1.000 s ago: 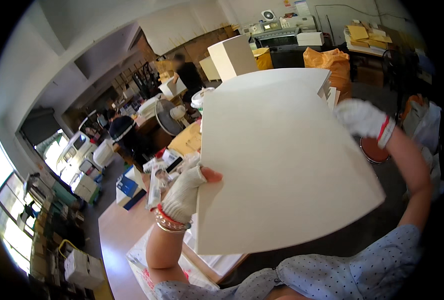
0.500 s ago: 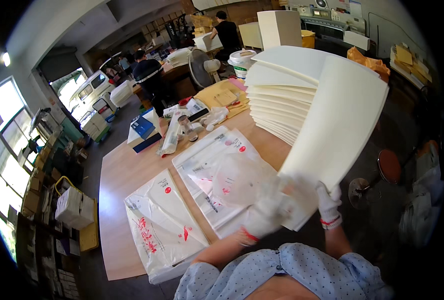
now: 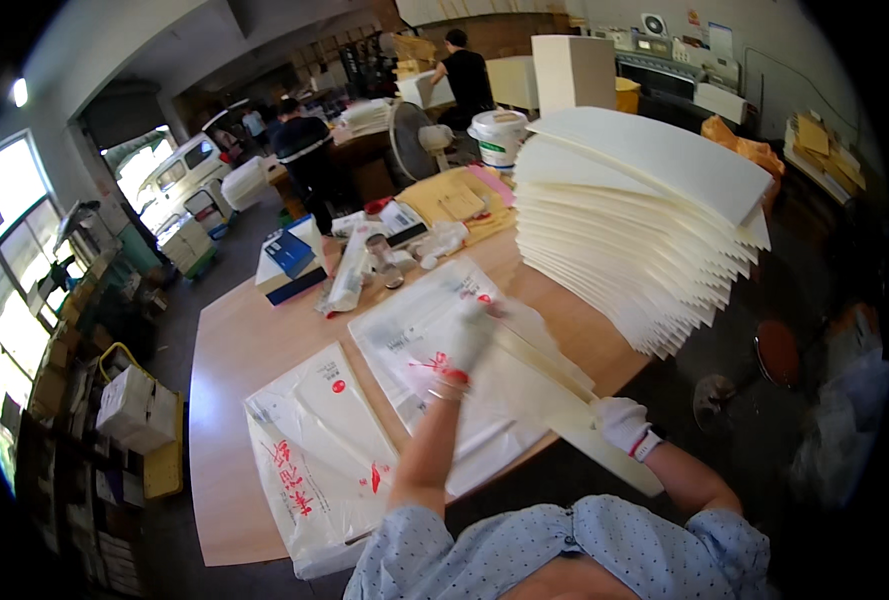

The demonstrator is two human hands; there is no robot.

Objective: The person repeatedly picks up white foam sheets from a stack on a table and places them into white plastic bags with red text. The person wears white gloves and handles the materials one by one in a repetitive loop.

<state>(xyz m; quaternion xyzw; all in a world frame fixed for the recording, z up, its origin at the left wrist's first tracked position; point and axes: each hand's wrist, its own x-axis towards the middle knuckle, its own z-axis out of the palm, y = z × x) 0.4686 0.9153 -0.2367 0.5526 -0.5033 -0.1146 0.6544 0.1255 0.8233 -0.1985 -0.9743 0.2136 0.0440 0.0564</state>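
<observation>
The right hand (image 3: 621,422), gloved in white, is gripping the near end of a cream sheet (image 3: 554,385). The left hand (image 3: 467,335), blurred, is apparently pressing on the sheet's far end, though its grip is unclear. Under both hands, 2 clear plastic bags (image 3: 404,340) are lying on the table (image 3: 234,350). Beyond the right hand, a fanned stack of cream sheets (image 3: 634,215) is standing.
</observation>
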